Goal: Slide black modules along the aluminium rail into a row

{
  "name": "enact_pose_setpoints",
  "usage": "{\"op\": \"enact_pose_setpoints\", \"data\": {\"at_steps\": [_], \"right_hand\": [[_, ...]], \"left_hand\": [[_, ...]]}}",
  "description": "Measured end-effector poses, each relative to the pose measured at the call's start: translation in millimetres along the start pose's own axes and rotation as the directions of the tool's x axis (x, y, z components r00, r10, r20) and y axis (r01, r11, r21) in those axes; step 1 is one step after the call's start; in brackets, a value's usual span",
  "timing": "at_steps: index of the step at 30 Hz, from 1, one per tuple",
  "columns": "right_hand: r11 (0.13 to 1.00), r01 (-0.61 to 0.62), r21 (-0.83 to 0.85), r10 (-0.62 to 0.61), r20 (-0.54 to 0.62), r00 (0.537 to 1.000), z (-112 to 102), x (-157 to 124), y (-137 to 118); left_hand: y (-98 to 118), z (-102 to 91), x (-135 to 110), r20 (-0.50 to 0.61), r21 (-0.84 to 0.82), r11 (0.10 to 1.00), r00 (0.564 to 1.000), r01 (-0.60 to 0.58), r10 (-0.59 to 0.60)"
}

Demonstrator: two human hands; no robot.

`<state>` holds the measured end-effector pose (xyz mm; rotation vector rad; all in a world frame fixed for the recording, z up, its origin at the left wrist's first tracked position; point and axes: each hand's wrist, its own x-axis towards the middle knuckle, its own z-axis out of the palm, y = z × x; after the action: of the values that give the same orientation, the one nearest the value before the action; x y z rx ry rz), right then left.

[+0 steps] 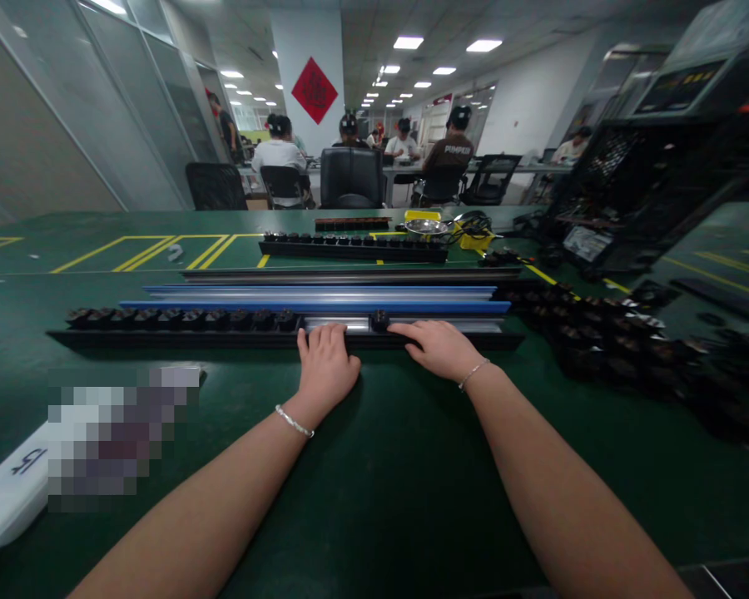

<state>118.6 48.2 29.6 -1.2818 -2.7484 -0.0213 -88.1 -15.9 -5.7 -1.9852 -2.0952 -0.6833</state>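
A long black rail [162,335] lies across the green table [374,466], its left half filled with a row of several small black parts [181,317]. My left hand [325,363] rests on the rail's near edge with the fingers curled over it. My right hand [438,348] lies flat beside it, fingers stretched left toward a single black part [380,318] seated on the rail's bare silver stretch [337,324]. Both wrists wear thin bracelets.
Blue-edged rails [318,299] lie just behind. A second filled rail [353,246] and a metal bowl [425,225] sit farther back. A heap of loose black parts [605,333] spreads at right below a black crate [649,183]. A white device [12,491] lies at left. People sit at far desks.
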Motion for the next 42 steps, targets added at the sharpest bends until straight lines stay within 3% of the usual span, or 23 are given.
{"op": "enact_pose_setpoints", "data": {"at_steps": [42], "right_hand": [[0.998, -0.022, 0.059, 0.024, -0.031, 0.999, -5.7, -4.7, 6.4]], "left_hand": [[1.3, -2.8, -0.3, 0.016, -0.009, 1.0, 1.0, -0.002, 0.003]]}}
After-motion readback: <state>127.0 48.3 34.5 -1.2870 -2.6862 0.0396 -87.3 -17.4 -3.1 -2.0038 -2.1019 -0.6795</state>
